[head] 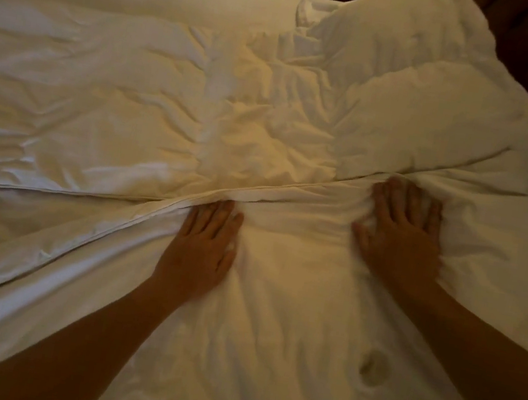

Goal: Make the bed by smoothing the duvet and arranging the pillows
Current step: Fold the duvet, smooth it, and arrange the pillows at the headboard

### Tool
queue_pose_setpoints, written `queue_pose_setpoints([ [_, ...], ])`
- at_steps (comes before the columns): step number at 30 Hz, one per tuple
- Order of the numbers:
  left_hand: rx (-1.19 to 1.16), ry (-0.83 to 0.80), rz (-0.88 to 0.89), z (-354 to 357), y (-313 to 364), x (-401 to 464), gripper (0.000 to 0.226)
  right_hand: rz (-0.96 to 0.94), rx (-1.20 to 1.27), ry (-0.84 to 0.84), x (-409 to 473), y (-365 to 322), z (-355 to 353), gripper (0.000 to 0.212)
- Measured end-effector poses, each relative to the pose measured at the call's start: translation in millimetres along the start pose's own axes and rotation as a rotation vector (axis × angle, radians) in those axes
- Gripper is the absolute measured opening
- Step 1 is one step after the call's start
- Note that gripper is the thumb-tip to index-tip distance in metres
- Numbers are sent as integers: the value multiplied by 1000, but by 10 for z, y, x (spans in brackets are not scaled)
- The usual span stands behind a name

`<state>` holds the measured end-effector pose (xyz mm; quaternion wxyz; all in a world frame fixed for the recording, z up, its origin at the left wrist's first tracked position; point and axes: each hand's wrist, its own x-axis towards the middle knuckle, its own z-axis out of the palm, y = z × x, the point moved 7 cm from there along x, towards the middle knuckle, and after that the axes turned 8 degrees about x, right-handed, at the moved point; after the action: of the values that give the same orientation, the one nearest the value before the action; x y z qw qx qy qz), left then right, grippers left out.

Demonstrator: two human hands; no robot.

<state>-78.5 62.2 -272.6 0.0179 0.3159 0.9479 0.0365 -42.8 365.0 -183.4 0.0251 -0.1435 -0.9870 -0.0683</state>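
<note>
hands: 2 | left hand (pixel 201 245), right hand (pixel 403 228) spread flat (pressing) | duvet (pixel 132 103): 1, wrinkled

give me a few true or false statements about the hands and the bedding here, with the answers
1. Both hands lie flat on the duvet. True: the left hand and right hand press on it with straight fingers.
2. The duvet is already smooth. False: it is wrinkled, and bunched up at the far right.
3. The right hand holds a pillow. False: it holds nothing.
4. A piped seam runs just beyond the left hand's fingertips. True.
5. The bedding is dark blue. False: it is white or cream.
</note>
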Motion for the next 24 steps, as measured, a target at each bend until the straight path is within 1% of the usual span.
queue_pose_setpoints([
  [1,-41,-6,-29,-13,59,-6,60,53,42,31,-10,-77,-66,78],
  [2,-79,-13,-57,-17,114,-8,59,63,92,49,-31,-207,-120,77],
  [4,-114,-24,-92,-6,234,-11,60,-33,151,17,-130,-486,-152,75],
  [6,-94,-31,-102,36,299,-61,60,-137,135,-95,-299,-568,-4,74],
  [8,-74,-61,-108,88,285,-181,61,-88,85,-158,-431,-304,154,76],
  [11,-150,-111,-167,20,194,-470,67,73,92,-131,-608,138,87,71],
  [13,-234,-116,-234,-159,191,-690,67,136,210,-61,-768,256,-146,69],
  [14,-282,-97,-265,-306,225,-800,64,145,300,-47,-878,259,-284,69],
  [17,-461,-36,-402,-756,341,-1185,54,158,594,-67,-1303,142,-672,73],
  [20,-640,13,-538,-1215,452,-1641,49,190,809,-127,-1766,-142,-997,74],
  [24,-680,84,-613,-1822,688,-2415,41,148,959,-217,-2432,-600,-1385,55],
])
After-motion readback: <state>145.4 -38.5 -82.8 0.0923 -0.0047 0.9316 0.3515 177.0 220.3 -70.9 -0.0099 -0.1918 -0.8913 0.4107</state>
